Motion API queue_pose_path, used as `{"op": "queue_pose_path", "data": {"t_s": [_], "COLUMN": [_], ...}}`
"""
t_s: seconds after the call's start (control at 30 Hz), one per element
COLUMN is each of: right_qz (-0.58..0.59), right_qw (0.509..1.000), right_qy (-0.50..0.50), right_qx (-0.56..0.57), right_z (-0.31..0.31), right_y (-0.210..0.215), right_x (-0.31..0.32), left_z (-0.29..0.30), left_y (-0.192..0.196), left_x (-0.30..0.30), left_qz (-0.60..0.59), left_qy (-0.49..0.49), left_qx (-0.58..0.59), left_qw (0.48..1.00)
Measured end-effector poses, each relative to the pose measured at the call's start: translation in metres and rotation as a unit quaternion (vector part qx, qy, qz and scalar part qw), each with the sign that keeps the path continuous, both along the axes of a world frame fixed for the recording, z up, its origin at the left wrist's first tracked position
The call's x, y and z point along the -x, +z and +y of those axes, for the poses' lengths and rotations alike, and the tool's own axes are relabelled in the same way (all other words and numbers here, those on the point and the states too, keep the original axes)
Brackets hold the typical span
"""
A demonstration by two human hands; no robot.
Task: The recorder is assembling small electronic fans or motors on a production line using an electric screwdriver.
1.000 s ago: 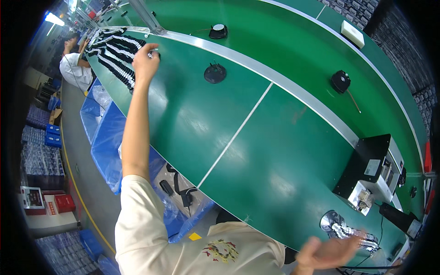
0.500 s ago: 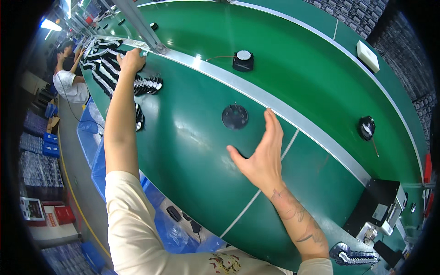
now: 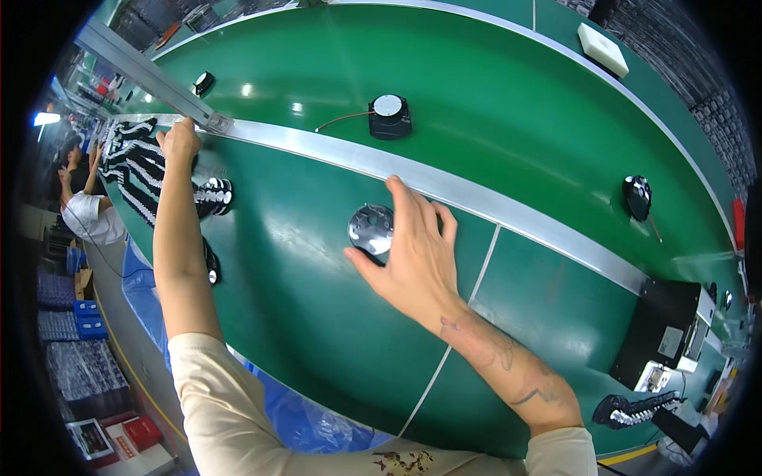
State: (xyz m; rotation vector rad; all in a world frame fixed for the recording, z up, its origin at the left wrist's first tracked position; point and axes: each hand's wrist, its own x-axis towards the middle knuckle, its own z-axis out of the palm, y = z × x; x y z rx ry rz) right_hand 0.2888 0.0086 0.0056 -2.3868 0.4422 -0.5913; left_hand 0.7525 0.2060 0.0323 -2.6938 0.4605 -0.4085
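Right hand on round fan — beside metal rail

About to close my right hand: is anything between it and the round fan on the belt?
Nothing visible. The right hand is already at the round fan, fingers spread beside it on the bare green belt.

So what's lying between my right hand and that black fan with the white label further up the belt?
In the head view, only the silver divider rail and bare green belt lie between the right hand and the black fan.
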Motion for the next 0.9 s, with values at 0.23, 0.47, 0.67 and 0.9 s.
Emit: {"op": "queue_pose_path", "data": {"t_s": [0.23,0.47,0.67,0.9], "right_qz": [-0.046,-0.054,-0.015,-0.155], "right_qw": [0.998,0.997,0.993,0.957], "right_qy": [0.007,-0.055,-0.121,-0.119], "right_qx": [0.033,0.003,-0.004,-0.213], "right_z": [0.009,-0.007,-0.004,0.010], "right_y": [-0.009,-0.009,0.011,0.039], "right_x": [-0.003,0.150,0.294,0.406], "left_z": [-0.012,-0.076,-0.102,-0.100], "left_y": [0.104,0.070,0.024,0.004], "left_x": [0.136,0.413,0.597,0.712], "left_qz": [0.037,0.192,0.339,0.428], "left_qy": [-0.108,-0.493,-0.544,-0.534], "left_qx": [0.028,0.369,0.476,0.513], "left_qw": [0.993,0.764,0.603,0.518]}}
